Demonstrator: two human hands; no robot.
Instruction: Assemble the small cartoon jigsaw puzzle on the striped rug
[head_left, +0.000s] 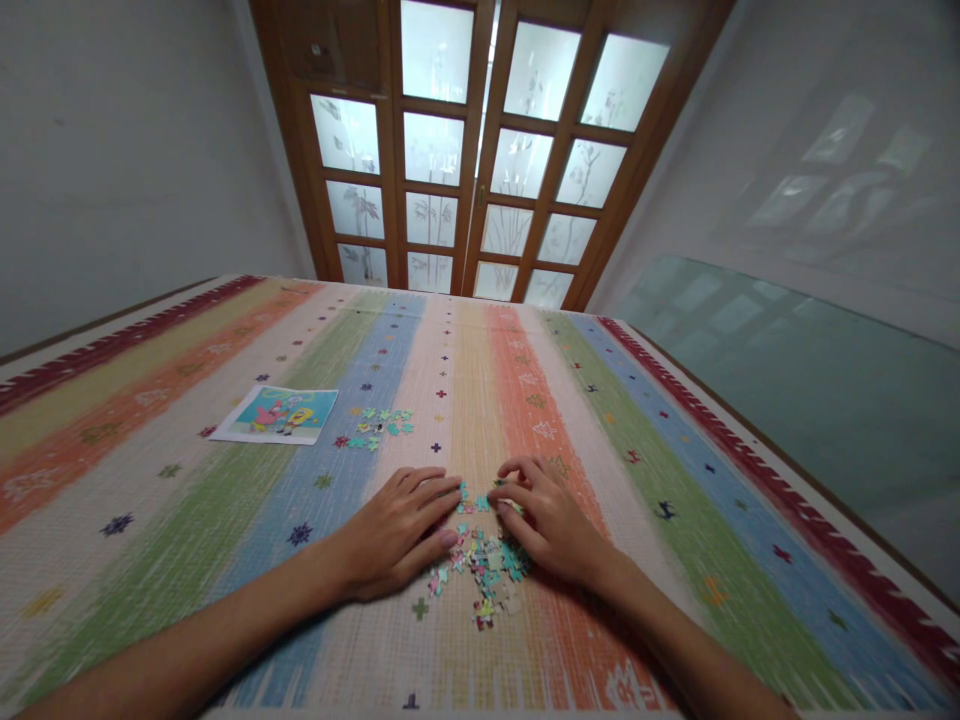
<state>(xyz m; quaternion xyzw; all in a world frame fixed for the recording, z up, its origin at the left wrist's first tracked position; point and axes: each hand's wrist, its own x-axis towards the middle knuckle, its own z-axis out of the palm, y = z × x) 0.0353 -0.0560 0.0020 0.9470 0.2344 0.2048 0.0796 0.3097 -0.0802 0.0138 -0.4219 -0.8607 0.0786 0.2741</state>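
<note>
Striped woven mat (675, 420): coarse and busy-patterned, so loose bits could likely snag or get lost on it. Glossy flat reference picture (277, 413) lies well to the left. Left hand (394, 530) is flat, fingers spread, touching the puzzle pile (484, 565); a sweep may scatter it. Right hand (547, 515) curls over the pile's far edge, pinch unclear. Pieces are small, knobby, teal and pink.

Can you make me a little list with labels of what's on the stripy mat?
surface: striped mat, many colours
left hand: flat, fingers spread, touching the pile's left edge
right hand: fingers curled over pieces at the pile's far edge; grip unclear
between hands: loose pile of puzzle pieces
farther left: smaller bunch of pieces, apart from the pile
beside it: cartoon picture, lying flat
behind: wooden doors with frosted glass
</note>
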